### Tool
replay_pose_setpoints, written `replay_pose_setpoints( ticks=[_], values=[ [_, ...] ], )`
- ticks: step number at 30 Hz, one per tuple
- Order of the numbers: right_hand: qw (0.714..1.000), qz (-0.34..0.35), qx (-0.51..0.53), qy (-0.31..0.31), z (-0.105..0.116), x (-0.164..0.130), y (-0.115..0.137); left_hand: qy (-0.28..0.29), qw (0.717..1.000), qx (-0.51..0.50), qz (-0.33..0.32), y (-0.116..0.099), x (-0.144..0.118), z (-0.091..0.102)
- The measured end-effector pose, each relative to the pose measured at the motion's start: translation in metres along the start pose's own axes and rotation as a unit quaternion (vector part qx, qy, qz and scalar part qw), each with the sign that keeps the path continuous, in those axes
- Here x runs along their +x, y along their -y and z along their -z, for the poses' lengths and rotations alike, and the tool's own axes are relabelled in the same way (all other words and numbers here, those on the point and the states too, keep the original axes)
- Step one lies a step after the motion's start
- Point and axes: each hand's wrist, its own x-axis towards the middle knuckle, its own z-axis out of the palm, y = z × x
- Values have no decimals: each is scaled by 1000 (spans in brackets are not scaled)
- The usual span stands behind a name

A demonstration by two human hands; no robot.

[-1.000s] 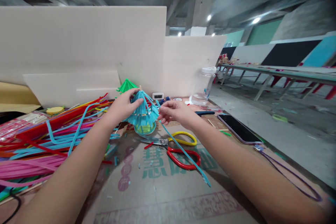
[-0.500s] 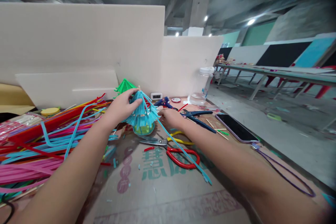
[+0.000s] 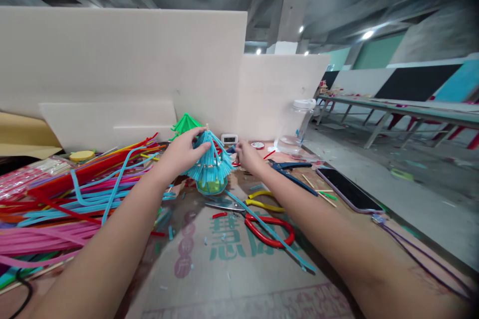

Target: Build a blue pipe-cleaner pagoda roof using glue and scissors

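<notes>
Left hand (image 3: 186,152) curled around blue straw cone (image 3: 210,163), right hand (image 3: 247,155) beside it, grip unclear

Dim overhead lighting, warped blurry edges

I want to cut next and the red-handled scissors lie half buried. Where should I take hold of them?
Take the red-handled scissors by the red loops, from above on the near side: they lie flat and open to you. The blades point left under yellow-handled pliers, and a blue strip crosses the loops.
</notes>
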Motion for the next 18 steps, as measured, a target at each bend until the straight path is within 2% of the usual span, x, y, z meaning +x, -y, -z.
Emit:
replay_pose_setpoints(
  ticks=[2, 5, 7, 9, 10, 12, 18],
  values=[
    [998, -17, 51, -39, 14, -4, 8, -1, 1000, -1, 2, -1, 0, 0],
    [982, 3, 181, -56, 28, -20, 24, -1, 1000, 2, -2, -3, -1, 0],
    [928, 29, 371, -31, 31, -34, 35, 1, 1000, 1, -2, -4, -1, 0],
    [869, 37, 493, 23, 30, -46, 43, 3, 1000, -2, -4, -4, -1, 1],
    [852, 32, 521, 46, 29, -51, 45, 3, 1000, -1, -8, -4, -1, 1],
    [836, 13, 543, 73, 25, -58, 47, 2, 1000, 3, -14, -4, -1, 1],
    [832, -3, 550, 77, 3, -65, 49, 4, 1000, 0, -18, -4, 0, 1]
  ],
)
